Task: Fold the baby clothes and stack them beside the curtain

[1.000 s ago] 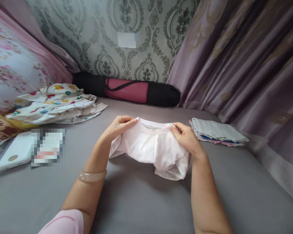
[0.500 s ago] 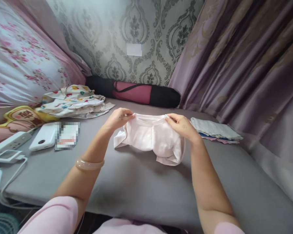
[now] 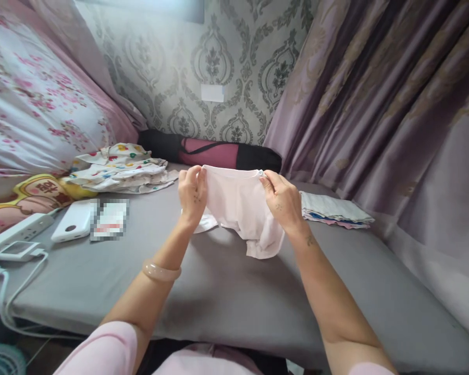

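Observation:
A small pale pink baby shirt (image 3: 234, 200) hangs stretched between my two hands above the grey bed surface. My left hand (image 3: 192, 195) pinches the left end of its neckline, fingers curled. At the other end, beside a small round white snap, my right hand (image 3: 283, 200) pinches the cloth between thumb and fingers. The neckline runs nearly straight between them. Below, the sleeves and lower part droop in loose folds, and part of the shirt is hidden behind my hands.
A folded stack of cloths (image 3: 336, 210) lies at right. Crumpled patterned clothes (image 3: 121, 169) sit at left, near a yellow cushion (image 3: 39, 192), a white power bank (image 3: 74, 221) and a power strip (image 3: 19, 234) with cables. A black and maroon long bag (image 3: 209, 153) lies along the wall.
Both hands have lifted the shirt's neckline higher, and the left hand has turned more upright. The cloth now hangs down with its neckline pulled straighter. The camera view has shifted slightly.

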`<state>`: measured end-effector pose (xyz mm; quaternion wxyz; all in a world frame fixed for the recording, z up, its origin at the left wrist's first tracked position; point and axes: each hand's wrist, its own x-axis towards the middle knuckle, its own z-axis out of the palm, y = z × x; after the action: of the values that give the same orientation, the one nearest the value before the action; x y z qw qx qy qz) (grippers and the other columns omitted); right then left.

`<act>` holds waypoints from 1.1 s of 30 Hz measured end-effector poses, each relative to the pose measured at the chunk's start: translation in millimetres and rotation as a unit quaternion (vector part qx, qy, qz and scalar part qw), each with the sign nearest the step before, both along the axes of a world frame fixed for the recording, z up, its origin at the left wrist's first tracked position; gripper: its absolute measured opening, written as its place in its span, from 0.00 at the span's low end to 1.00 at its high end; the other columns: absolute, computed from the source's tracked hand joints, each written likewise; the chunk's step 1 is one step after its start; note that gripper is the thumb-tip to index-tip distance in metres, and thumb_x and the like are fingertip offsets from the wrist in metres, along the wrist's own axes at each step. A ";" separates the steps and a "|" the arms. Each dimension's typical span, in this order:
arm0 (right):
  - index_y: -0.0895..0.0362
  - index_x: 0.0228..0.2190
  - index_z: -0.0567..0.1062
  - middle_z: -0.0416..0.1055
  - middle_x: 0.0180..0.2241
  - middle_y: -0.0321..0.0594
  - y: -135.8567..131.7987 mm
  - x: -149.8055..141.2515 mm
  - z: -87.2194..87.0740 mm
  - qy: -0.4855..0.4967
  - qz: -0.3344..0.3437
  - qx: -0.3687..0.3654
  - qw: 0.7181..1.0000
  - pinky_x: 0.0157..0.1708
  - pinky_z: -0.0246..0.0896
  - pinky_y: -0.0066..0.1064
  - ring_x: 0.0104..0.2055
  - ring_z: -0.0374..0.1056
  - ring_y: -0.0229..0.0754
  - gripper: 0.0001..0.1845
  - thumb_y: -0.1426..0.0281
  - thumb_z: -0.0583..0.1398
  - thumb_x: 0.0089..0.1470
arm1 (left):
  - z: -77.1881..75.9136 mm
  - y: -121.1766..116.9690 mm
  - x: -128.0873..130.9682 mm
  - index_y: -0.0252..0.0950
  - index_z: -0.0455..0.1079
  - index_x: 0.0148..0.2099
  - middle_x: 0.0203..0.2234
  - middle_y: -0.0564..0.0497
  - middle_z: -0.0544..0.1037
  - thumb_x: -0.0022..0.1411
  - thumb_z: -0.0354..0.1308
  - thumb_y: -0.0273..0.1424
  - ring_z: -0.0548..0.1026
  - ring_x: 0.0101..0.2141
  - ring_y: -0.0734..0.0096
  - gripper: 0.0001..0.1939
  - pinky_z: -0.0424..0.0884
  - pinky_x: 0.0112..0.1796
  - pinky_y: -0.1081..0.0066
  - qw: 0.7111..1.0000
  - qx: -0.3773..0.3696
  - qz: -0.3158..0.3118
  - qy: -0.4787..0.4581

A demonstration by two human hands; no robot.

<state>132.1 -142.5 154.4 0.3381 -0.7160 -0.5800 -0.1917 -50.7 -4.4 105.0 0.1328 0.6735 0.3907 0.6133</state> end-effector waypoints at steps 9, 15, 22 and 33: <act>0.50 0.54 0.71 0.75 0.43 0.42 -17.0 42.7 66.5 -0.124 -0.003 0.038 0.992 0.35 0.62 0.27 0.43 0.72 0.43 0.25 0.52 0.49 0.66 | 117.6 12.3 -30.6 0.38 0.74 0.47 0.36 0.46 0.72 0.68 0.52 0.45 0.71 0.41 0.62 0.18 0.61 0.48 0.55 0.931 0.322 0.026 0.172; 0.50 0.55 0.69 0.75 0.45 0.41 -15.6 46.4 87.8 -0.140 0.010 0.068 0.988 0.36 0.63 0.29 0.46 0.71 0.45 0.24 0.52 0.49 0.66 | 149.8 14.2 -34.6 0.37 0.74 0.46 0.37 0.48 0.73 0.69 0.49 0.45 0.71 0.45 0.62 0.19 0.62 0.50 0.56 0.921 0.334 -0.002 0.200; 0.47 0.48 0.75 0.77 0.46 0.39 24.5 63.9 5.7 -0.065 0.036 -0.150 0.986 0.39 0.62 0.32 0.47 0.72 0.48 0.17 0.59 0.52 0.65 | 29.9 64.1 -1.1 0.35 0.74 0.33 0.27 0.54 0.73 0.62 0.54 0.44 0.70 0.31 0.72 0.17 0.63 0.34 0.74 0.949 -0.007 -0.191 0.252; 0.51 0.41 0.81 0.79 0.41 0.43 37.9 76.7 -44.9 -0.025 0.067 -0.239 0.968 0.46 0.61 0.35 0.45 0.70 0.46 0.17 0.59 0.54 0.62 | -28.0 62.9 9.7 0.38 0.74 0.29 0.23 0.50 0.77 0.56 0.59 0.41 0.71 0.23 0.70 0.12 0.62 0.28 0.72 0.922 -0.141 -0.243 0.268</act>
<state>208.8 -104.6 109.5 0.1544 -0.7301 -0.6643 -0.0425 -41.0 58.5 77.0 0.2619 0.8609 0.3188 0.2977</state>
